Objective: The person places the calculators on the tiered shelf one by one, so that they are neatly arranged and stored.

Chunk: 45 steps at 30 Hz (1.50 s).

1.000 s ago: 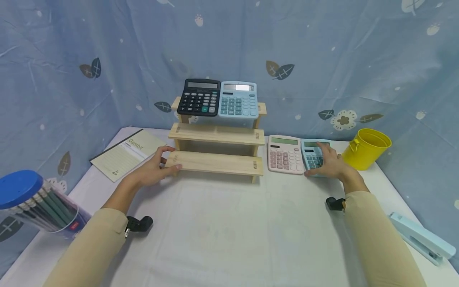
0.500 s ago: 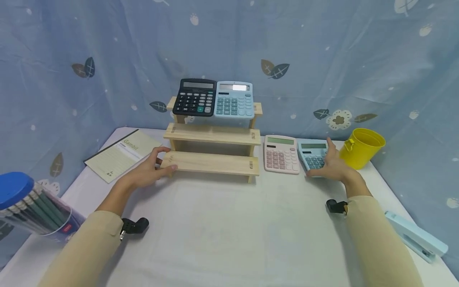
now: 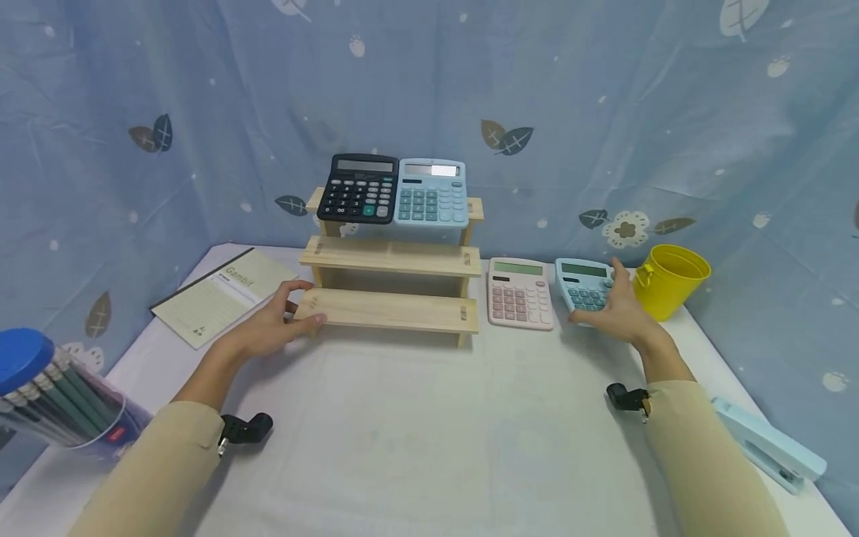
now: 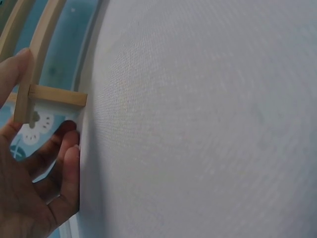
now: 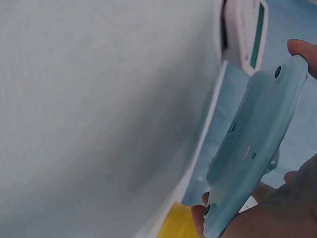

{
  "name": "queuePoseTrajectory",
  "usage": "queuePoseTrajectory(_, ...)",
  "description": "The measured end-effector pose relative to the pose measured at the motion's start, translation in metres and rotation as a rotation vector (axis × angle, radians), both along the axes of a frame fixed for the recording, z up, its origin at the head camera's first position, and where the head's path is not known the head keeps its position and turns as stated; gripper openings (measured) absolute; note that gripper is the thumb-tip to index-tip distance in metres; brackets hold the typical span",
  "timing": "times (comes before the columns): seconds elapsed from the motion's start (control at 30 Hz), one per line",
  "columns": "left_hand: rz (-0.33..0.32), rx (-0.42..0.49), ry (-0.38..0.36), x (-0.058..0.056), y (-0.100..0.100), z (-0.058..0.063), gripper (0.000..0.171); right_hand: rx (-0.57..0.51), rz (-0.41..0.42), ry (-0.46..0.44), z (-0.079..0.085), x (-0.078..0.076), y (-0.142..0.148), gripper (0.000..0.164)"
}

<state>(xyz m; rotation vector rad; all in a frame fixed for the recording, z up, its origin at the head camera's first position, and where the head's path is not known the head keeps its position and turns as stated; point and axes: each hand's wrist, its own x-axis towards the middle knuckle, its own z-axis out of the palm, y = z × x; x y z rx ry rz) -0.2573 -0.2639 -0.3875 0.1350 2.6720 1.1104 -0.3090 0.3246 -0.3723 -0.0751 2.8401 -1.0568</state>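
Observation:
My left hand (image 3: 271, 324) pinches the left end of the lowest step of the three-tier wooden shelf (image 3: 389, 309), thumb at its front and index finger behind; the other fingers curl loosely near the tabletop, as the left wrist view shows. My right hand (image 3: 620, 309) grips a light-blue calculator (image 3: 582, 283) by its edges, thumb at the near side. In the right wrist view the calculator's underside (image 5: 252, 144) is exposed and it hangs tilted above the table. On the shelf's top step, a black calculator (image 3: 359, 190) and another light-blue calculator (image 3: 432, 194) stand side by side.
A pink calculator (image 3: 520, 294) lies between the shelf and my right hand. Behind that hand stands a yellow bucket (image 3: 671, 280). A light-blue stapler (image 3: 768, 444) is at right. At left are a notepad (image 3: 221, 294) and a tub of pencils (image 3: 67, 399).
My right hand has taken the light-blue calculator by its edges and raised it off the table. The left hand keeps its hold on the shelf. The head view has shifted slightly.

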Motion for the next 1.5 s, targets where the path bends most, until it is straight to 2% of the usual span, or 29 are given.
queuePoseTrajectory(0.33, 0.006, 0.015, -0.002, 0.001, -0.002, -0.007, 0.091, -0.06, 0.03, 0.082, 0.016, 0.009, -0.007, 0.137)
queuePoseTrajectory(0.6, 0.011, 0.012, 0.0, 0.002, -0.002, -0.006, 0.092, -0.085, 0.051, 0.177, 0.031, 0.02, -0.026, 0.138)
queuePoseTrajectory(0.9, 0.003, 0.011, 0.001, 0.002, -0.002, -0.006, 0.092, -0.124, 0.08, 0.146, 0.041, 0.032, -0.037, 0.135)
queuePoseTrajectory(1.03, 0.0, 0.014, 0.004, 0.001, -0.002, -0.005, 0.091, -0.148, 0.11, 0.16, 0.046, 0.038, -0.043, 0.133)
queuePoseTrajectory(1.23, -0.001, 0.009, 0.003, 0.0, -0.002, -0.004, 0.092, -0.148, 0.137, 0.184, 0.052, 0.044, -0.054, 0.134)
queuePoseTrajectory(1.5, -0.003, 0.002, 0.005, -0.001, 0.0, -0.002, 0.092, -0.145, 0.161, 0.15, 0.058, 0.049, -0.064, 0.134)
